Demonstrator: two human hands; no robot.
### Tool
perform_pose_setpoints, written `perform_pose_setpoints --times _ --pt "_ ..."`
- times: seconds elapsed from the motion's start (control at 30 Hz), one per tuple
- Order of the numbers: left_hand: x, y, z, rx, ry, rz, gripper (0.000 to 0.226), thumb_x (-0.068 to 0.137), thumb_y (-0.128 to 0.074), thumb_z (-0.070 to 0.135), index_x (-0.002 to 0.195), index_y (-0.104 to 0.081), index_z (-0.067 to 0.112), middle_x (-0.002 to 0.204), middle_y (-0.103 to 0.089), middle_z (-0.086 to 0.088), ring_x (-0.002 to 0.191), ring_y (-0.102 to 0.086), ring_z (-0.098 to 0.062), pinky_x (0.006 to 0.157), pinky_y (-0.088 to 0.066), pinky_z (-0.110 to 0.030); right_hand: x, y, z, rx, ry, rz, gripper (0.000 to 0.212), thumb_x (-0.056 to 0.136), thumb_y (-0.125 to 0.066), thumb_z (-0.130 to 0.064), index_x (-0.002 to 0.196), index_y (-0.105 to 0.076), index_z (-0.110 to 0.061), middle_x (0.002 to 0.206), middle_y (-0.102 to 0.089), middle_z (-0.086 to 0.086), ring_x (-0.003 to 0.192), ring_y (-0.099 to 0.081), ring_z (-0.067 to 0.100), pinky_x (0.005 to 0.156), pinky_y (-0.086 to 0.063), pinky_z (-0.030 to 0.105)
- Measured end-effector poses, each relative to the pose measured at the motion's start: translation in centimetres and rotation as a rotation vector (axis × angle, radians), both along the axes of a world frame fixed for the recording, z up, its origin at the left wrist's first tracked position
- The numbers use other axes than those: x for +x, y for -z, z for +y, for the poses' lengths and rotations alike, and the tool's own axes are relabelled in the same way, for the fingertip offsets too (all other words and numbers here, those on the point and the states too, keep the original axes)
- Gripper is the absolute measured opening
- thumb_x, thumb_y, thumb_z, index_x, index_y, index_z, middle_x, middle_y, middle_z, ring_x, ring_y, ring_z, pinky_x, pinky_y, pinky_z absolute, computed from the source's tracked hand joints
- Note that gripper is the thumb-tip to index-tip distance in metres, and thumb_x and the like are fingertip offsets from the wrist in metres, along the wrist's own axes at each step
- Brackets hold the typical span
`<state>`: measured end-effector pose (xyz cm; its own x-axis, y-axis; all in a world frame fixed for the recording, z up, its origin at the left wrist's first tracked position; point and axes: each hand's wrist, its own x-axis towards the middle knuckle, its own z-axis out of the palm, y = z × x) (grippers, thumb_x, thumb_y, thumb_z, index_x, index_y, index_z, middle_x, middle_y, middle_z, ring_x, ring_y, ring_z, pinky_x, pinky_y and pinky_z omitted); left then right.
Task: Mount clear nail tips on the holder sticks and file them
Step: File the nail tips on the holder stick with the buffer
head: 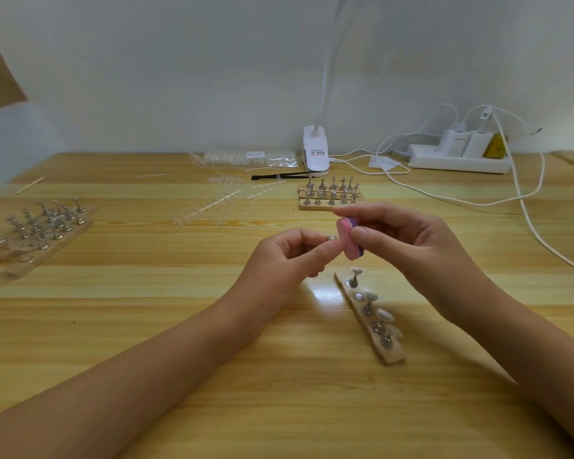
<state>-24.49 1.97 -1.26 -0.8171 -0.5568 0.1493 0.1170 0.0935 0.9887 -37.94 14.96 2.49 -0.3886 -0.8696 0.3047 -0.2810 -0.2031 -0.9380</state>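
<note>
My left hand [289, 256] pinches a small metal holder stick [331, 238] between thumb and fingertips; whether a nail tip sits on it is hidden. My right hand [401, 240] grips a pink and purple buffer block [348, 238], held against the stick's end. Below my hands lies a wooden strip [391, 356] carrying several metal sticks, three of them topped with clear nail tips [383, 314]. Strips of loose clear nail tips [219, 207] lie further back on the table.
More wooden racks of metal sticks stand at the back centre [332, 193] and at the left [40, 230]. A white clip lamp [316, 150], a bagged pack of tips [249, 158], a black tool [279, 176], a power strip [461, 160] and white cables [524, 200] line the back.
</note>
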Motion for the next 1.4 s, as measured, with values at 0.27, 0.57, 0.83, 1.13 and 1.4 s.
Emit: perform_pose_setpoints --times 0.27,0.57,0.83,1.13,1.4 --pt "0.2 -0.1 0.5 -0.071 0.040 0.011 0.030 0.075 -0.071 0.045 0.090 -0.075 0.020 0.071 -0.068 0.015 0.066 -0.058 0.004 0.064 -0.045 -0.010 -0.5 -0.8 0.4 0.077 -0.086 0.033 0.031 0.082 -0.065 -0.026 0.112 -0.074 -0.024 0.100 -0.074 0.011 0.102 -0.068 0.023 0.085 -0.052 0.017" --pt "0.1 0.0 0.1 -0.030 0.028 -0.009 0.026 0.074 -0.076 0.051 0.085 -0.076 0.028 0.071 -0.067 0.016 0.067 -0.058 0.003 0.065 -0.046 -0.011 -0.7 -0.8 0.5 0.121 -0.081 0.070 0.033 0.083 -0.063 -0.026 0.114 -0.073 -0.023 0.103 -0.074 0.004 0.103 -0.068 0.018 0.088 -0.051 0.017" --pt "-0.2 -0.2 -0.4 0.093 -0.007 -0.011 0.029 0.067 -0.081 0.057 0.073 -0.077 0.029 0.063 -0.059 0.013 0.061 -0.053 -0.002 0.064 -0.045 -0.014 -0.8 -0.8 0.6 0.148 -0.092 0.106 0.035 0.082 -0.062 -0.026 0.115 -0.072 -0.020 0.108 -0.071 0.007 0.105 -0.066 0.018 0.093 -0.051 0.022" --pt "-0.1 -0.1 -0.1 0.027 0.039 -0.021 0.027 0.069 -0.074 0.054 0.078 -0.074 0.029 0.067 -0.063 0.017 0.062 -0.055 0.001 0.064 -0.045 -0.011 -0.8 -0.4 0.4 0.098 -0.054 0.023 0.028 0.083 -0.065 -0.026 0.109 -0.074 -0.021 0.101 -0.075 0.000 0.096 -0.070 0.014 0.081 -0.052 0.015" --pt "-0.1 -0.3 -0.3 0.101 0.024 -0.040 0.013 0.076 -0.072 0.046 0.072 -0.075 0.034 0.067 -0.061 0.015 0.064 -0.054 0.000 0.067 -0.046 -0.015 -1.1 0.0 0.2 0.102 -0.042 -0.074 0.030 0.075 -0.071 -0.027 0.102 -0.070 -0.015 0.097 -0.072 0.010 0.089 -0.072 0.025 0.080 -0.057 0.026"
